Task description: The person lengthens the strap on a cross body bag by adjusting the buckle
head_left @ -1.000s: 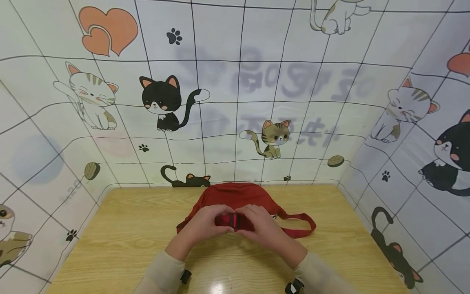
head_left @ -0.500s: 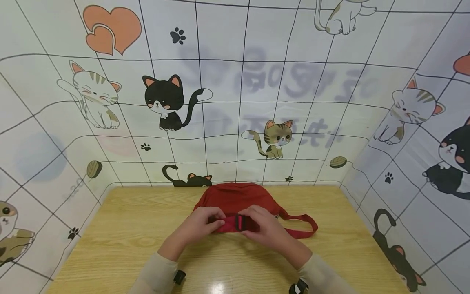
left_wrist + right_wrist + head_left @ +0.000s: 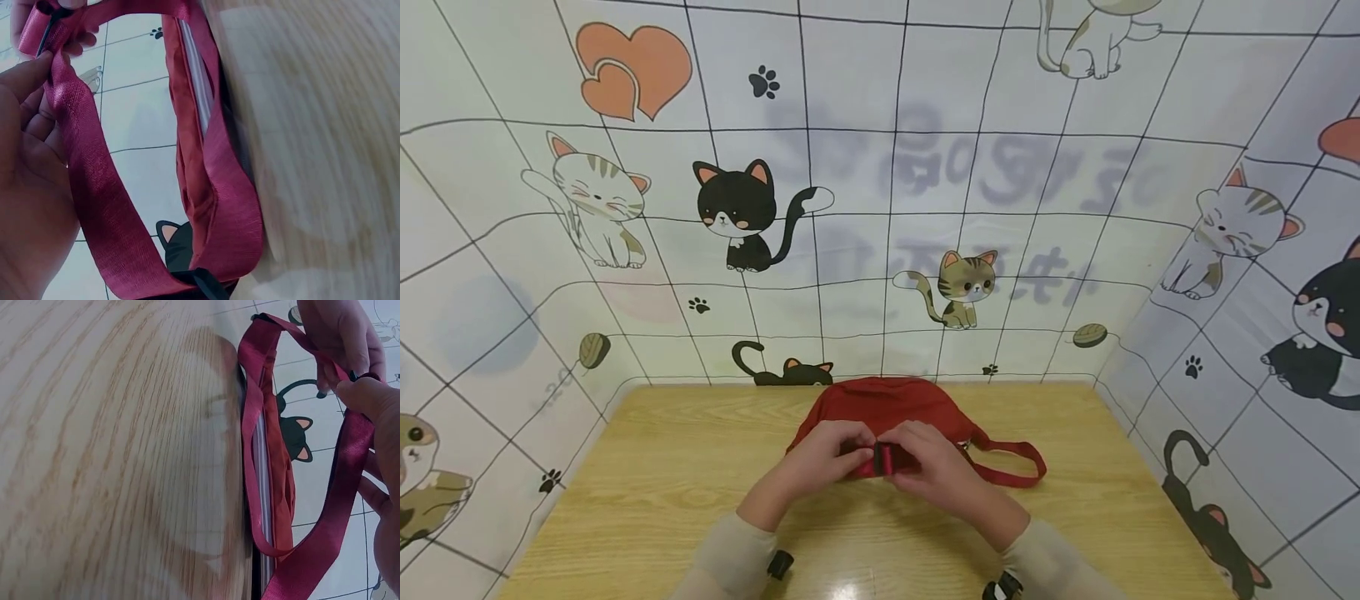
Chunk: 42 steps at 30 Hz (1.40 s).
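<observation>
A red waist bag point(image 3: 887, 404) lies on the table, its red strap point(image 3: 94, 169) raised in a loop in front of it. A black strap slider point(image 3: 880, 458) sits on the webbing between my two hands. My left hand point(image 3: 816, 462) pinches the strap between thumb and fingers at the slider's left side. From the right, my right hand point(image 3: 936, 467) pinches the strap at the slider, its thumb point(image 3: 362, 397) right at the black piece. The fingers partly cover the slider. In both wrist views the bag's pale zipper point(image 3: 261, 487) runs along the side behind the strap loop.
The wooden table point(image 3: 662, 483) reaches back to a white cat-print curtain point(image 3: 850, 317) that also covers both sides. A loose loop of the red strap point(image 3: 1026, 454) lies to the right of the bag. Black bands point(image 3: 1003, 586) are at both sleeves.
The left hand drew left along the strap half a second ago, baring a stretch of it, and is now back close to the slider. The right hand shifted right with the slider, then back left.
</observation>
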Tool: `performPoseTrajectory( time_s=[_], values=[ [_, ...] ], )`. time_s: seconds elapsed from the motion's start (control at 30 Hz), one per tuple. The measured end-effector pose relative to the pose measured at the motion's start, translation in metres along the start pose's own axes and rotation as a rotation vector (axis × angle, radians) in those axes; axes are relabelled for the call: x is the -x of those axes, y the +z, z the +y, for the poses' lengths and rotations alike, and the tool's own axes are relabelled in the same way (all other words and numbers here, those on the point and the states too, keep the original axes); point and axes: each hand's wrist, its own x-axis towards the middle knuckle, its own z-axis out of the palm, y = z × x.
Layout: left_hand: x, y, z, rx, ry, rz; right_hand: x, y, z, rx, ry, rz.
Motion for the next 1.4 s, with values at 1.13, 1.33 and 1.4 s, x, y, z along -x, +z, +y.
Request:
performPoseTrajectory(
  time_s=[1.13, 1.33, 1.4],
  values=[
    [0.014, -0.003, -0.015, -0.102, -0.017, -0.033, 0.014, -0.005, 0.003, 0.035, 0.042, 0.024],
    [0.010, -0.002, -0.014, -0.090, 0.007, -0.053, 0.015, -0.004, 0.007, 0.022, 0.049, 0.003],
    [0.009, -0.002, -0.014, -0.083, 0.015, -0.058, 0.014, -0.004, 0.006, 0.020, 0.058, -0.005]
  ],
)
